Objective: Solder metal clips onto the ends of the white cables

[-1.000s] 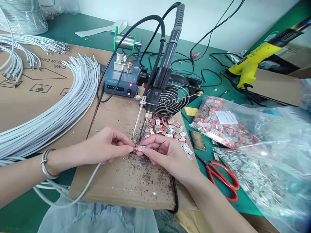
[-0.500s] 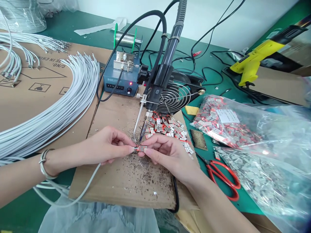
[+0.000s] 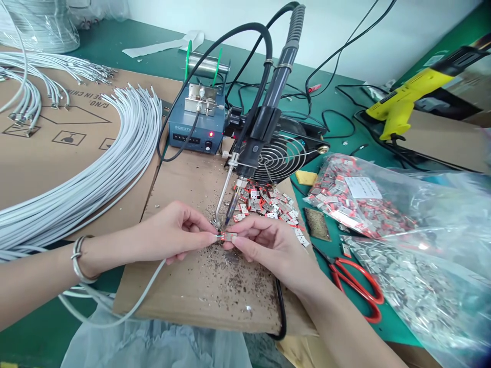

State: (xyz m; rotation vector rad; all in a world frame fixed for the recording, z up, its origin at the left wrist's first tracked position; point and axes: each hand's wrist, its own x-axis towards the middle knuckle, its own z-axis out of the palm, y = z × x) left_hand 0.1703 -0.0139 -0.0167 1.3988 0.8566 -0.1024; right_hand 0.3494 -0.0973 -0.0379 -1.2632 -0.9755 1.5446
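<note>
Under the tip of a mounted soldering iron (image 3: 231,208), both hands meet in pinches. My left hand (image 3: 180,232) is closed on the end of a white cable (image 3: 143,294), which loops down below the wrist. Between thumb and fingers, my right hand (image 3: 264,243) grips a small metal USB connector (image 3: 230,236) with a red-orange part. Cable end and connector are in line, end to end; whether they are joined I cannot tell. A thin metal solder feed tube (image 3: 223,197) comes down beside the iron. Behind the right hand lies a pile of loose connectors (image 3: 268,202).
A blue soldering station (image 3: 196,128) with a solder spool (image 3: 205,65) stands behind, beside a fan (image 3: 280,158). White cables (image 3: 130,148) lie at left. At right are red-handled scissors (image 3: 358,286), bagged connectors (image 3: 345,189), bagged metal parts (image 3: 406,286) and a yellow heat gun (image 3: 414,92).
The whole view has shifted slightly, so everything appears a little further right and lower. Both hands keep their pinches under the iron tip, with hardly any movement relative to it.
</note>
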